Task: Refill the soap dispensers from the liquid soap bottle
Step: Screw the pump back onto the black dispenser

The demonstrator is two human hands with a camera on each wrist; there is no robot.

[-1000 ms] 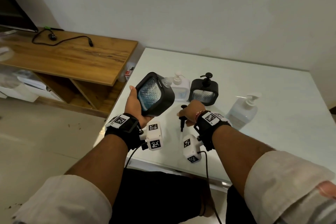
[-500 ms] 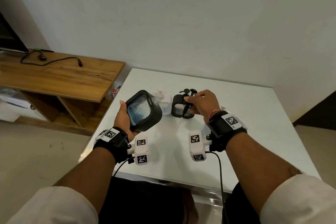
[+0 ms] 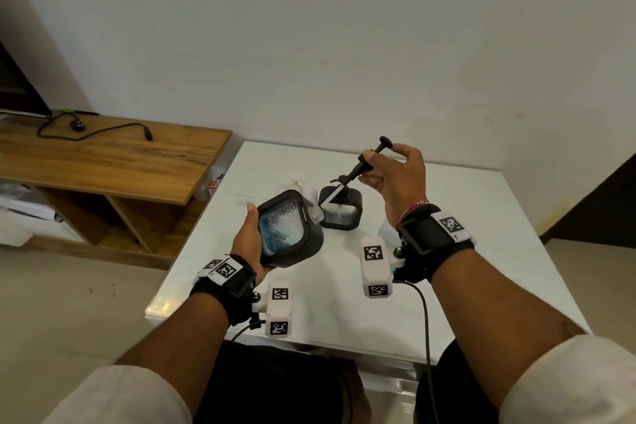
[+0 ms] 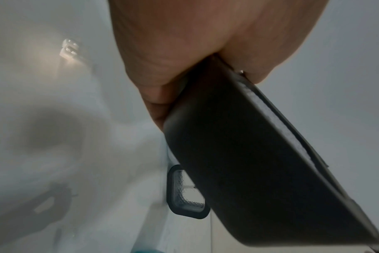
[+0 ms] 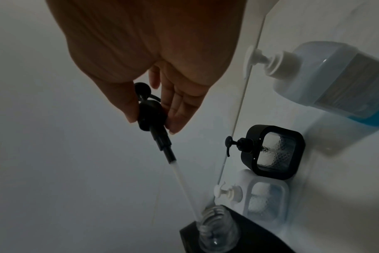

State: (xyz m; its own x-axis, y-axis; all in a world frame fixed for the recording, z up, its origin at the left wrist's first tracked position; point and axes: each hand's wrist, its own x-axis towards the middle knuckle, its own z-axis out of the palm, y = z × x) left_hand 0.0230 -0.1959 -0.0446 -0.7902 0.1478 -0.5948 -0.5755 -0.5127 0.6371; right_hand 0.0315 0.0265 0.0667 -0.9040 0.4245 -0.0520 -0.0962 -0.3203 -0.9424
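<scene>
White table (image 3: pixel 447 251) fills the near centre, set against a pale wall (image 3: pixel 344 27). Wooden shelf unit (image 3: pixel 103 162) stands to its left, with a black cable (image 3: pixel 103 132) lying on top.

Liquid soap bottle (image 5: pixel 340 80), clear with blue liquid low in it and a white pump, stands on the table's right side. Only the right wrist view shows it; in the head view the right wrist hides it.

Held black dispenser (image 3: pixel 290 229): square, dark frame, textured clear window. Left hand (image 3: pixel 249 237) grasps it from the left side, thumb along its near edge, tilted above the table with the threaded clear neck pointing to the far right. Neck is uncapped.

Second black dispenser (image 3: pixel 340 212) stands upright on the table, just beyond the held one, pump fitted. White dispenser (image 5: pixel 264 200) stands just left of it, pump also fitted, mostly hidden behind the held dispenser in the head view.

Right hand (image 3: pixel 395 175) is raised above the standing dispensers, thumb and fingers pinching the collar of a black pump head (image 3: pixel 366 162). Little finger sticks out free.

Dip tube (image 5: pixel 184 186), white and thin, hangs slanted from the pump; its lower end sits at the mouth of the held dispenser's neck.
</scene>
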